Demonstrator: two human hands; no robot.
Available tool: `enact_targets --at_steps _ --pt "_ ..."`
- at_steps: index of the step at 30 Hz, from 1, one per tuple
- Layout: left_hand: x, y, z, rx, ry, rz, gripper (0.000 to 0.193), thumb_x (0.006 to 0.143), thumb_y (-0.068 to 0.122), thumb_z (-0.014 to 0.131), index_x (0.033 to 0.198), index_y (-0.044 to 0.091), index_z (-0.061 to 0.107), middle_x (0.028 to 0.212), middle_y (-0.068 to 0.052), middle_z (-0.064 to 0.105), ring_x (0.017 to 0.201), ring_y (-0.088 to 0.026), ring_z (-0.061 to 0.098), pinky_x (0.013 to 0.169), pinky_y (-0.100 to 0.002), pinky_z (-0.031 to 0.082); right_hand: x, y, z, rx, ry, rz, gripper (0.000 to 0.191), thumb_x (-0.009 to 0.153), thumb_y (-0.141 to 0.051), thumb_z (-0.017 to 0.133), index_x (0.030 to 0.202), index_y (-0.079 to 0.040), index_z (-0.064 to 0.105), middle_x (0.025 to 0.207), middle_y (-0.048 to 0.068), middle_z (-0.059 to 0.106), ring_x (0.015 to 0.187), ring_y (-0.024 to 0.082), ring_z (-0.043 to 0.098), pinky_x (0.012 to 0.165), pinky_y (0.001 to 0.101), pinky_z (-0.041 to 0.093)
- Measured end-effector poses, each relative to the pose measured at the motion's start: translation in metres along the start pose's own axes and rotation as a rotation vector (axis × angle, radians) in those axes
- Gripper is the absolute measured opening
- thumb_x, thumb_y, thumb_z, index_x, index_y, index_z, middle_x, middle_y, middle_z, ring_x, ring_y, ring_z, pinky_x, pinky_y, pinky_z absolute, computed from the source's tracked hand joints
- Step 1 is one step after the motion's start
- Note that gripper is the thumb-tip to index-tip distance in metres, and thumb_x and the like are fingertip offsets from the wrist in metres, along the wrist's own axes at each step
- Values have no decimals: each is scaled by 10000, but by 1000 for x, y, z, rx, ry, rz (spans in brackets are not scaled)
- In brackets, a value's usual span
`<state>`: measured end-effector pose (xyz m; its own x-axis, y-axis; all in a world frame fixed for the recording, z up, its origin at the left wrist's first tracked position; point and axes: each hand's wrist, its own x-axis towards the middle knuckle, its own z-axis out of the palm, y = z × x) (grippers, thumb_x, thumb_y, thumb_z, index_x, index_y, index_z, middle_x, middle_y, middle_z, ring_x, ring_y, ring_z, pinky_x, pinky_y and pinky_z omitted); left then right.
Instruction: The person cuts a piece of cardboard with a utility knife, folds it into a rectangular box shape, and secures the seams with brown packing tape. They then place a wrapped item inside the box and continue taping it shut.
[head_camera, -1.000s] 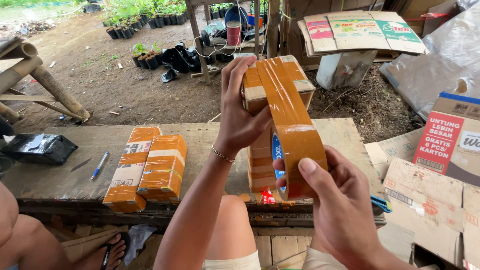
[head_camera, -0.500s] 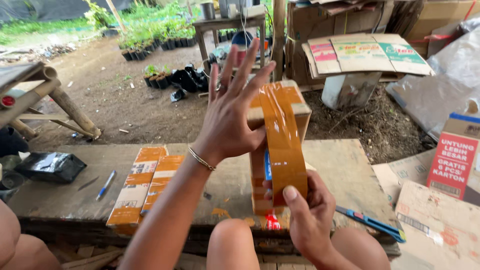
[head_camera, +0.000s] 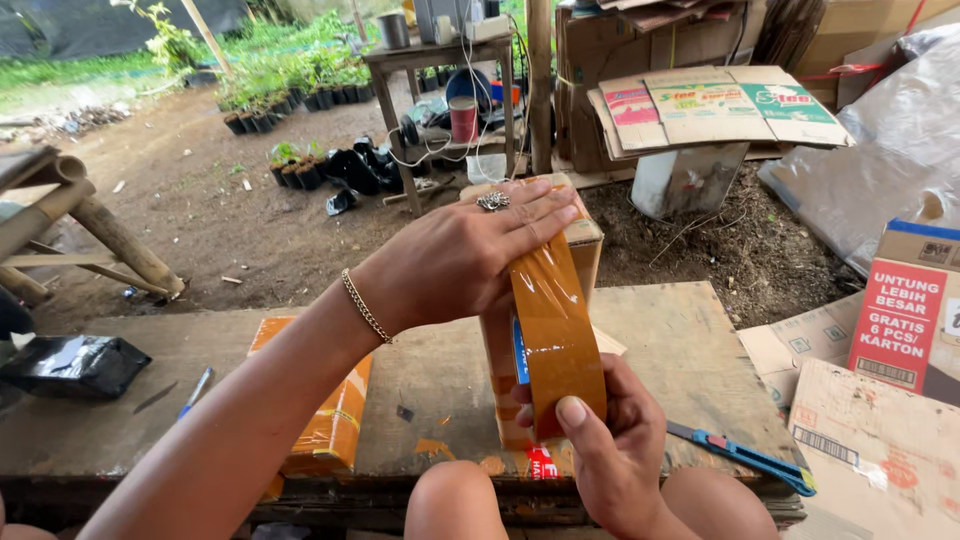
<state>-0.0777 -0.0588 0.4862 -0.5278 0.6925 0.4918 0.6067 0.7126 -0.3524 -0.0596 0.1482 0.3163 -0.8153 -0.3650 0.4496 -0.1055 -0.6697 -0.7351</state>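
At the near edge of an outdoor yard stands a worn wooden table (head_camera: 680, 340), its top scuffed and stained; beyond it lies bare brown earth, a row of small potted seedlings (head_camera: 270, 110) in black pots at far left, a small wooden stand (head_camera: 440, 60) carrying cables and containers, and flattened cardboard sheets (head_camera: 720, 105) on a support at far right. A tall cardboard package (head_camera: 585, 250) stands upright near the middle of the table, close to the near edge; a strip of brown packing tape (head_camera: 555, 330) runs from its top down its near face. The left hand (head_camera: 470, 260), wearing a ring and a chain bracelet, lies flat over the top of the package, its fingers pressing the upper end of the tape; the right hand (head_camera: 610, 450), below it, is closed on the lower end of the tape, thumb on the front. One tape-wrapped orange parcel (head_camera: 330, 420) lies flat on the table left of the package; one blue utility knife (head_camera: 740, 455) lies at the right near edge; one blue pen (head_camera: 196, 390) and one black plastic bag (head_camera: 75, 362) lie at far left; printed cartons (head_camera: 900, 330) stand off the table's right side, their count unclear.
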Motion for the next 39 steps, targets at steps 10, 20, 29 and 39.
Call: enact_targets --at_steps 10,20,29,39 --pt "-35 0 -16 59 -9 98 427 1046 225 567 1436 53 535 1380 -156 565 1207 -263 620 1023 -413 538 3 -5 18 -123 -59 17 359 981 -169 634 1217 93 568 999 226 756 828 228 757 763 374 635" --pt "30 -24 -26 -361 -200 -991 782 1129 539 271 1080 -104 712 970 -290 714 846 -370 696 803 -480 603 9 -5 23 -110 -161 19 393 995 -176 641 1274 85 547 1010 221 756 849 203 740 782 346 621" --pt "46 -3 17 -133 -164 -919 880 1002 738 265 641 109 764 681 -165 708 734 -311 771 768 -483 606 11 4 16 -158 -138 -7 431 1000 -223 633 1285 75 509 1007 211 765 807 179 740 714 304 622" --pt "41 21 28 255 240 -724 869 974 765 376 576 34 625 529 -172 571 463 -277 657 325 -380 464 6 36 -1 -153 -136 -114 532 1014 -324 642 1298 107 513 955 180 761 733 138 679 700 280 590"
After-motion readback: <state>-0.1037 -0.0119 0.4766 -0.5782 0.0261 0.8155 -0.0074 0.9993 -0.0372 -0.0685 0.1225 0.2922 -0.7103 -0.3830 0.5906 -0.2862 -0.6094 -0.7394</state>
